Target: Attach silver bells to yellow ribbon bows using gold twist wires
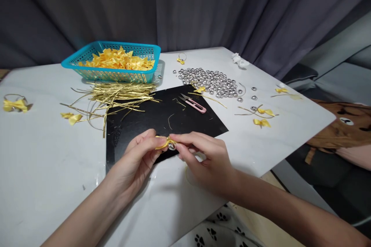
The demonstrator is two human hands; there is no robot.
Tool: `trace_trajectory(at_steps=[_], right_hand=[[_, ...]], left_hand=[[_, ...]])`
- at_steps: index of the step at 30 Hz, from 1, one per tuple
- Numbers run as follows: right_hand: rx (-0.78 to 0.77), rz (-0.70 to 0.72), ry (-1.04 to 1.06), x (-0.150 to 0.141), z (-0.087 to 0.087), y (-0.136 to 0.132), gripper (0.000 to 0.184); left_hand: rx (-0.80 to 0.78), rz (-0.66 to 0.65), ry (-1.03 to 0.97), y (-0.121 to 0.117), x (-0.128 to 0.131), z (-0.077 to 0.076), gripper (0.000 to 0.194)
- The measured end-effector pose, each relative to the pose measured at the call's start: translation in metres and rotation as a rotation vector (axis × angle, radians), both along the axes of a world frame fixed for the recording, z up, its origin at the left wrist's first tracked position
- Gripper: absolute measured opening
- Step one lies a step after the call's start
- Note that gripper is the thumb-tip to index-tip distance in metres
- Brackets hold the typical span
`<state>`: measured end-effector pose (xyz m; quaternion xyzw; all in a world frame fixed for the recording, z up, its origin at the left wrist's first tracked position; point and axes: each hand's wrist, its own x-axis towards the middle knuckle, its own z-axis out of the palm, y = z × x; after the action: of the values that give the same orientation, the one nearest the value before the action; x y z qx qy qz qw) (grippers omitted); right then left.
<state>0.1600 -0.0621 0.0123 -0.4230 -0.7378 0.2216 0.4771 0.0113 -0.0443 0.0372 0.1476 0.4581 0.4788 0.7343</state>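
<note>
A yellow ribbon bow (160,146) is pinched between the thumb and fingers of my left hand (142,150), above the front edge of a black mat (139,123). At the bow's middle sits a small shiny silver bead (171,146), round like a bell. My right hand (207,156) closes its thumb and index finger on the bow's other side, touching the bead. A thin gold-coloured bit shows at the fingertips; most of the bow is hidden by the fingers. Pink-handled thread snips (197,105) lie on the mat beyond my hands.
Behind the mat are a blue basket (111,70) of yellow bows, a pile of gold twist ties (124,94) and a heap of silver beads (208,79). A looped bow (15,105) lies far left. Loose bows (261,122) and a crumpled white tissue (240,60) lie right.
</note>
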Motion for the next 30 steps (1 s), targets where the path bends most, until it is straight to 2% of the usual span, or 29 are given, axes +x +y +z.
trace_trajectory(at_steps=[4, 15, 21, 26, 30], right_hand=[[-0.032, -0.026, 0.027, -0.0016, -0.0003, -0.0023, 0.014], [-0.083, -0.009, 0.055, -0.0022, -0.0001, -0.005, 0.02], [-0.184, -0.001, 0.184, -0.0022, -0.0007, -0.0069, 0.024], [-0.104, -0.016, 0.105, -0.0004, 0.0005, -0.006, 0.012], [-0.044, -0.031, 0.038, 0.0004, 0.0026, -0.0053, 0.013]], left_hand=[[-0.006, 0.014, 0.006, -0.0011, 0.0007, 0.002, 0.032], [-0.006, 0.036, -0.029, -0.001, 0.0036, 0.0059, 0.029], [0.051, 0.0, -0.013, -0.0019, 0.0029, 0.0044, 0.028], [0.111, -0.033, -0.009, -0.0027, 0.0023, 0.0044, 0.034], [0.139, -0.047, 0.011, -0.0027, 0.0015, 0.0036, 0.036]])
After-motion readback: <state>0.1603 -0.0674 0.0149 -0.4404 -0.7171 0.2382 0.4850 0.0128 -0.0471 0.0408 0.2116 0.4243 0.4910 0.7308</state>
